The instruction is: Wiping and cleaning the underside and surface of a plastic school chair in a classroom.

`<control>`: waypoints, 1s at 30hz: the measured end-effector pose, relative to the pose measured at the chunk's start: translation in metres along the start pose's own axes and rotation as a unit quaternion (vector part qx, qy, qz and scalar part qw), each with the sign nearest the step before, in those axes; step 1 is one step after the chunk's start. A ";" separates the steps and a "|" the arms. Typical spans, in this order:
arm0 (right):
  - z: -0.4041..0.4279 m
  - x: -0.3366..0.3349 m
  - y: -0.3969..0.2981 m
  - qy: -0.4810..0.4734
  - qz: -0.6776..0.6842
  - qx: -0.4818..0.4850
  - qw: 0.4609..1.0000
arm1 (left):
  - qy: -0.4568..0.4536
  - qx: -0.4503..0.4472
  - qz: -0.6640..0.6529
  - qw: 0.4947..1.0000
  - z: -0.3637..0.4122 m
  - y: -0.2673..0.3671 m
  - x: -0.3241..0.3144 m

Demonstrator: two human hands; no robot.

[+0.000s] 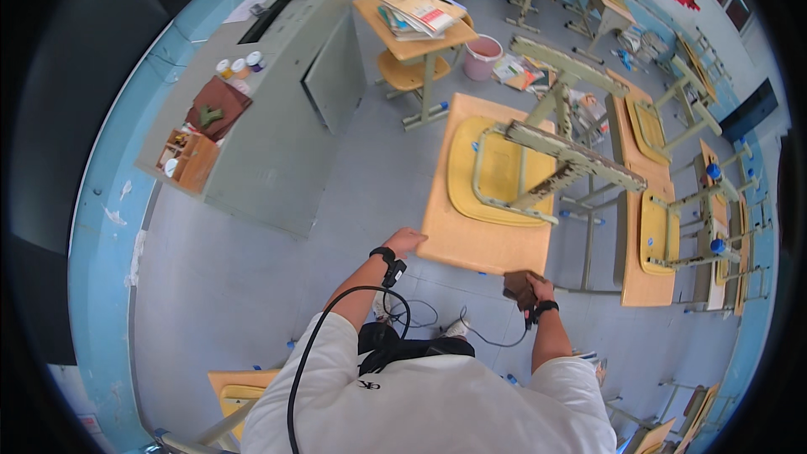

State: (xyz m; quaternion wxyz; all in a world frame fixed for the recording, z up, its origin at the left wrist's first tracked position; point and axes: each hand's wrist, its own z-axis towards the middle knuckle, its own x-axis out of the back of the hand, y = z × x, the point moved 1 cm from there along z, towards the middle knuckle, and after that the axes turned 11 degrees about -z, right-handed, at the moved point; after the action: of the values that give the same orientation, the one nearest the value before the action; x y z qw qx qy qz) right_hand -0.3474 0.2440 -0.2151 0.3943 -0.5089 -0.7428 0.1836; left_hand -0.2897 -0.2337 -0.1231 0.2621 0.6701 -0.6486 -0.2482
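My left hand [405, 242] is at the near left corner of a wooden school desk [482, 249], its fingers at or close to the edge; whether it grips the desk cannot be told. A folded brown cloth [521, 288] is held in my right hand [540, 288], just off the desk's near right corner. An upturned chair with a yellow seat [463, 170] rests on the desktop, its worn metal legs pointing up and to the right. Both wrists wear black straps with small devices.
A grey metal lectern cabinet [271, 157] on the left bears a brown cloth [217, 101], jars and a wooden box [197, 164]. Ahead stand a desk with stacked books [419, 9] and a pink bucket [483, 58]. More desks with upturned chairs line the right. A black cable [302, 366] loops over my left arm.
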 end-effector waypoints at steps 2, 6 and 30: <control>-0.012 -0.009 0.006 0.052 -0.171 0.037 0.983 | 0.012 -0.041 -0.020 0.999 -0.010 -0.021 0.038; -0.099 -0.042 0.018 0.030 -0.134 0.059 0.989 | 0.008 -0.051 -0.077 0.996 -0.061 -0.032 0.100; -0.089 -0.341 -0.048 -0.131 -0.303 0.007 0.944 | 0.060 0.049 0.036 0.996 0.095 0.082 0.370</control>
State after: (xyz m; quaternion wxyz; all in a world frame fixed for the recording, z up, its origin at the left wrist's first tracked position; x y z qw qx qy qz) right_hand -0.2498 -0.0948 -0.2633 0.3338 -0.2280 -0.9060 0.1258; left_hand -0.4007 -0.6075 -0.1355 0.2758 0.6724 -0.6666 -0.1658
